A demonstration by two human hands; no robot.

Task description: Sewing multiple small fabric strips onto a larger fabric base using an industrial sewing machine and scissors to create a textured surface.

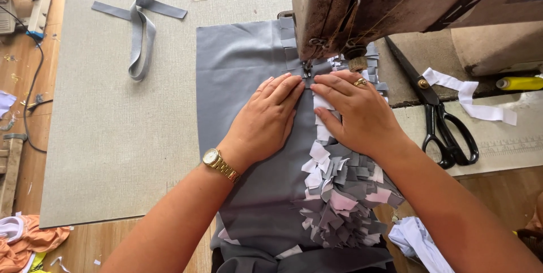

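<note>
Head view: two hands flat on one grey fabric panel [237, 75], at the sewing machine [362, 1].
Left hand [271, 117]: open, fingers pressing the panel, gripping nothing.
Right hand [356, 112]: open, pressing the grey-and-white ruffle strip [334, 194].
Axis: strip runs from the needle toward the bench's near edge, between both hands.
Count: one pair of scissors [444, 123], right.

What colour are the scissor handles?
Black; the scissors lie right of the right hand, clearest in the head view.

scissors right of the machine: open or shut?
Shut: the black scissors lie flat, blades together in one line, handles side by side.
</note>
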